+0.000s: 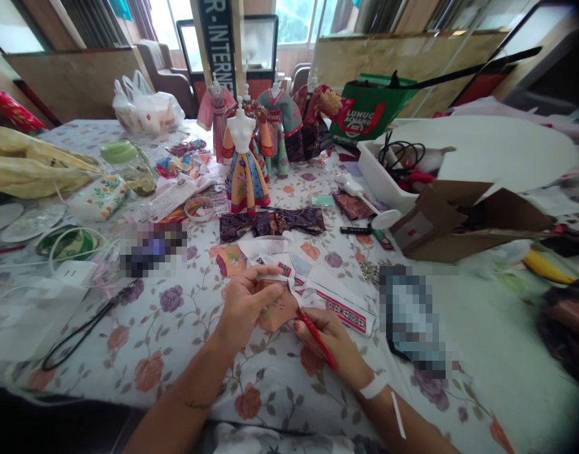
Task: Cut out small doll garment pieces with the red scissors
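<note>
My left hand (246,302) is closed on an orange printed fabric piece (277,310), the thumb on top and the fingers behind its upper edge. A slim red tool (317,340) is gripped in my right hand (334,347). Its upper end meets the right edge of the fabric; whether it is a pair of snips or a pen I cannot tell. Beyond both hands lie white fabric offcuts (312,268), a strip with a dark patterned border (346,310) and another orange printed piece (231,260). A folded dark paisley cloth (298,221) rests farther back.
Small dress forms in costumes (244,170) stand at the back centre. To the right are a cardboard box (440,239), a white foam box (372,167) and a green bag (374,107). A lidded jar (128,167) and cables (84,328) occupy the left.
</note>
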Demonstrator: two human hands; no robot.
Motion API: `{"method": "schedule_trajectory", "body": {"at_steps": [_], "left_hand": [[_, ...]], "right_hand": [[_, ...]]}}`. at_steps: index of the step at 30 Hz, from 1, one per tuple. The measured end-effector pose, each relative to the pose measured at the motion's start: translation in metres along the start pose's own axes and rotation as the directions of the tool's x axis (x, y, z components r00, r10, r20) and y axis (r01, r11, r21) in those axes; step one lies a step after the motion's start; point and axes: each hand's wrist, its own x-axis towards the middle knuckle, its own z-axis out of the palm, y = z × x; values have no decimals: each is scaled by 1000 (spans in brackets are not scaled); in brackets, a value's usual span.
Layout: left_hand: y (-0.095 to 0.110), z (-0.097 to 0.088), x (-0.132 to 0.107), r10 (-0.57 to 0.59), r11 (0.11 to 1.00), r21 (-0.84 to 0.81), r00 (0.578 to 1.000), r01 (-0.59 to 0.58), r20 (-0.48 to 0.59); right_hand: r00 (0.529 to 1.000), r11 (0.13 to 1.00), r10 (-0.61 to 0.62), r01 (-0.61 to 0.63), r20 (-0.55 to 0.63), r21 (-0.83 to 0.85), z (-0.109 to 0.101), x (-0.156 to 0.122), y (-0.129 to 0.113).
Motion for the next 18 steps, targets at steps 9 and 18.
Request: {"method": "schedule_trajectory", "body": {"at_steps": [9,18], "left_hand": [[3,1,0,-12,1000,-16,1000,11,-3],[0,-1,2,-2,1000,-26,1000,2,1]], "right_hand": [[1000,1000,2,-2,-1,13,-1,1,3],[1000,999,3,-3,-6,-47,-2,1,3]]}}
